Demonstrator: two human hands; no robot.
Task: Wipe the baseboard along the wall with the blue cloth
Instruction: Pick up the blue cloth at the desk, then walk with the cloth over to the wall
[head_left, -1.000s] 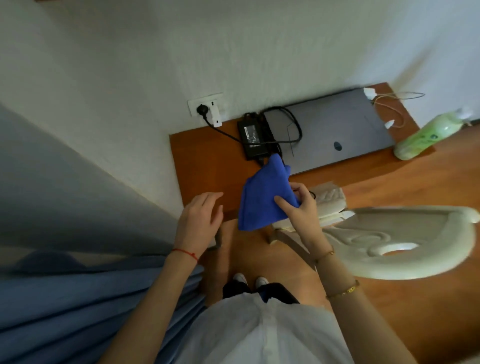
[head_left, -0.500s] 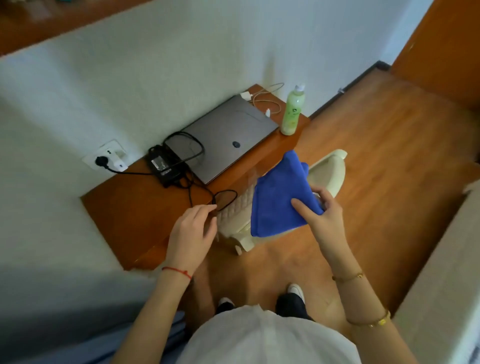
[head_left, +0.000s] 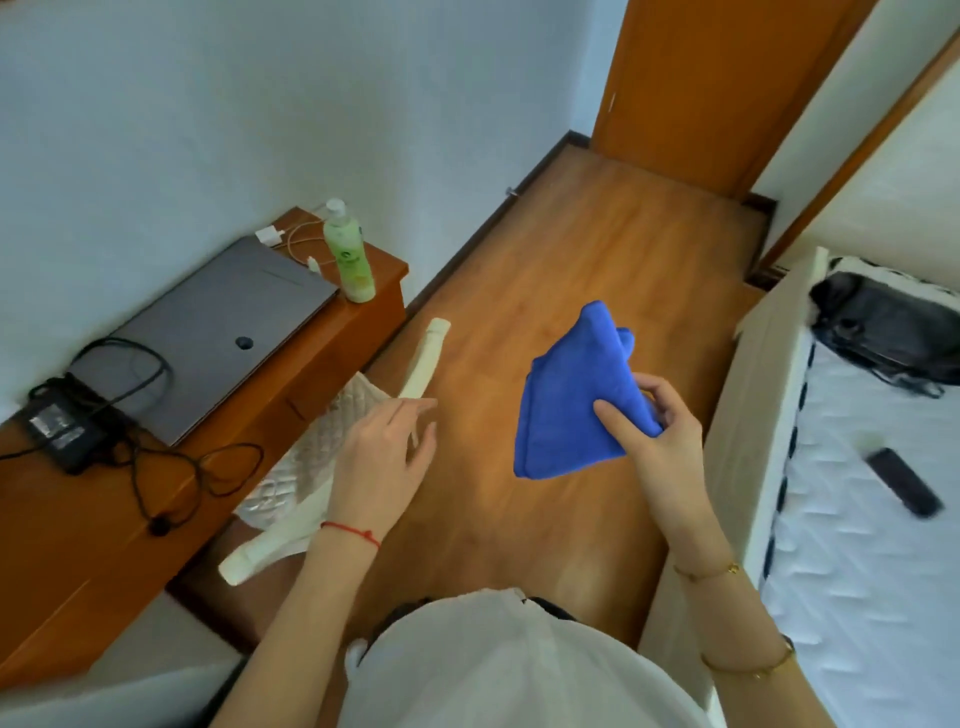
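One right hand (head_left: 660, 447) pinches the folded blue cloth (head_left: 574, 395).

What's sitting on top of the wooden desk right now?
A closed grey laptop, a black power adapter with its cables, a green bottle and a white charger. The desk surface under the laptop is hidden.

Soft, even daylight fills the room, brightest on the white mattress (head_left: 857, 545) at 4 o'clock and palest on the wall (head_left: 208, 104) at 10 o'clock. A dull sheen lies on the wood floor (head_left: 597, 234) near centre. Wide-angle bending curves the door frame (head_left: 852, 124) at 1 o'clock. Motion blur smears a dark remote (head_left: 904, 480) at 3 o'clock; the white shirt (head_left: 519, 670) at 6 o'clock is soft.
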